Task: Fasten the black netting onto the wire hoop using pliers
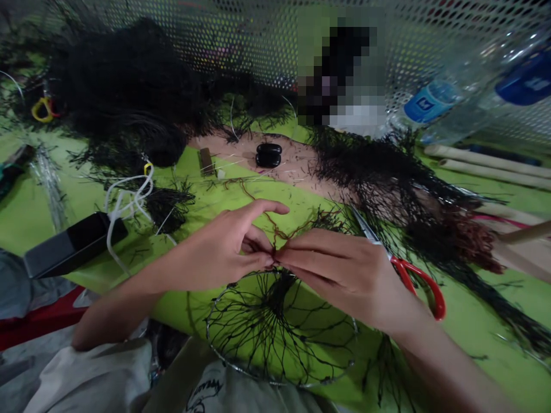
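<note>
A pale perforated panel [241,40] stands behind a bright green tabletop [210,201] in dim, uneven light.

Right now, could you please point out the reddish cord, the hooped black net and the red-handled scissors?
Reddish cord [276,238], head view, its twisted stretch.
Hooped black net [276,304], head view, its gathered strands.
Red-handled scissors [400,269], head view, the handle's upper end.

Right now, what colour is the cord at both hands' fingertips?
Reddish-brown; the cord shows best in the head view.
</note>
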A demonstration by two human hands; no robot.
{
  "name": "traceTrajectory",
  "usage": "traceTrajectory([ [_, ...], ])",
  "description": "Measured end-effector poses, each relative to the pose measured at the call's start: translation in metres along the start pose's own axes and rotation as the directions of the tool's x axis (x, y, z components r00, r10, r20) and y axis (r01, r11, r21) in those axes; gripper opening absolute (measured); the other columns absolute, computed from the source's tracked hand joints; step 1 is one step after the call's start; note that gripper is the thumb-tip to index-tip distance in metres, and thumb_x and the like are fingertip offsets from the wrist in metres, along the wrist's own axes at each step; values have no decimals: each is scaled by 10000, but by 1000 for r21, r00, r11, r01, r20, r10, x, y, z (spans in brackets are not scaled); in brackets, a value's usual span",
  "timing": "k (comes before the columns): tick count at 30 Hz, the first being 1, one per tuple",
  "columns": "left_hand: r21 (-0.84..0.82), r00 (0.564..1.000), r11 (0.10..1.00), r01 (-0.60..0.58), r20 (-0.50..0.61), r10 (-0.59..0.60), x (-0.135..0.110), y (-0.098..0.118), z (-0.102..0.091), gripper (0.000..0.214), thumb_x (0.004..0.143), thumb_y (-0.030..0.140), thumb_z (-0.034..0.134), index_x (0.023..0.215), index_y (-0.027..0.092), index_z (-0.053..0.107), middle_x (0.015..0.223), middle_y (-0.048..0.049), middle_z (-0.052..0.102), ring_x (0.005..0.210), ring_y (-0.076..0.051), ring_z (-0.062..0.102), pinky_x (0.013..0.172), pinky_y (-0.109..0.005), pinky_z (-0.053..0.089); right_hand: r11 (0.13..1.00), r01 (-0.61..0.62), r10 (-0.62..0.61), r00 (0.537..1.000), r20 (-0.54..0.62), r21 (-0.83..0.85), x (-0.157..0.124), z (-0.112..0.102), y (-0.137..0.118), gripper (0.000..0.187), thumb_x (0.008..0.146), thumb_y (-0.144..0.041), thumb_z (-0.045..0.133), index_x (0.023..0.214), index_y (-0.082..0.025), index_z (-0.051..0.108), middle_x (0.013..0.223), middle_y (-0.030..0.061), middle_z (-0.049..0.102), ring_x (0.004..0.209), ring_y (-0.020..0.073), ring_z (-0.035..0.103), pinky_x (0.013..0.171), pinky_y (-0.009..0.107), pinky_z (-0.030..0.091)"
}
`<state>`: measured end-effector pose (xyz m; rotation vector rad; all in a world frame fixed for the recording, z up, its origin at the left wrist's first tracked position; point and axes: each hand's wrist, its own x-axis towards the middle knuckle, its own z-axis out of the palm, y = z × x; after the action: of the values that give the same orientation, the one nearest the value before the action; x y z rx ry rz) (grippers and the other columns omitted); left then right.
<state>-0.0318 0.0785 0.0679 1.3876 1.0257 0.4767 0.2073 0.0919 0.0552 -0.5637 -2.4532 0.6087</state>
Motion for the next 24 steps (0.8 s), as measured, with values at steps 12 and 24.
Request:
traceTrajectory([
  [12, -242, 999, 970, 27, 53, -15, 2, 1, -2, 563, 937, 151, 719, 1455, 191, 502, 1016, -60, 820, 932, -187, 811, 837, -249, 660, 981, 56, -44, 997, 64, -186, -3, 1, 4, 126, 1040, -59, 527, 1022, -157, 605, 920, 87, 673, 843, 217, 629, 717, 360, 561],
  [24, 311, 848, 833, -458, -130, 514, 16, -14, 8, 80, 906, 136, 795, 917, 192, 738, 907, -5, 784, 805, -124, 723, 784, -235, 583, 986, -161, 163, 986, -43, 37, -8, 1, 2, 196, 1029, -36, 518, 1059, -230, 526, 979, 48, 641, 795, 149, 614, 678, 295, 505],
])
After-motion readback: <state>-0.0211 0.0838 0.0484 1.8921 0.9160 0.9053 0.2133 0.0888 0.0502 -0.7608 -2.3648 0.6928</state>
